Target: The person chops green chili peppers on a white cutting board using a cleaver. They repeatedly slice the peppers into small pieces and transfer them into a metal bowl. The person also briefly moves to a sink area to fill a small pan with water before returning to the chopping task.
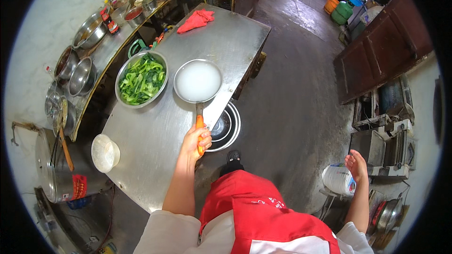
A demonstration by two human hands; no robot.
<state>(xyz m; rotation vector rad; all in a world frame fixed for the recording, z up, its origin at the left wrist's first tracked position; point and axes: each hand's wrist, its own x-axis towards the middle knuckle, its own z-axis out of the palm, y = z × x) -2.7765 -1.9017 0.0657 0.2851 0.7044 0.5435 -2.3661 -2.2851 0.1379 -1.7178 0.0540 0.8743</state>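
Note:
My left hand (196, 141) is closed around the orange handle of a metal ladle (198, 81), whose wide bowl holds a cloudy white liquid above the steel table (155, 137). A steel bowl of chopped leafy greens (141, 79) stands just left of the ladle. Further down the table's left edge is an empty whitish bowl (106, 153). A crumpled red cloth (196, 21) lies at the far end. Out to the right, my right hand (356, 165) holds nothing, its fingers extended, beside a white packaged bundle (337, 180).
Steel basins (226, 127) stand on the floor beside the table. Along the left wall, a narrow counter (106, 53) carries bowls, a sauce bottle (110, 21) and seasoning containers. A large steel pot (47, 165) stands lower left. At right are a brown door (381, 49) and a machine with rollers (392, 148).

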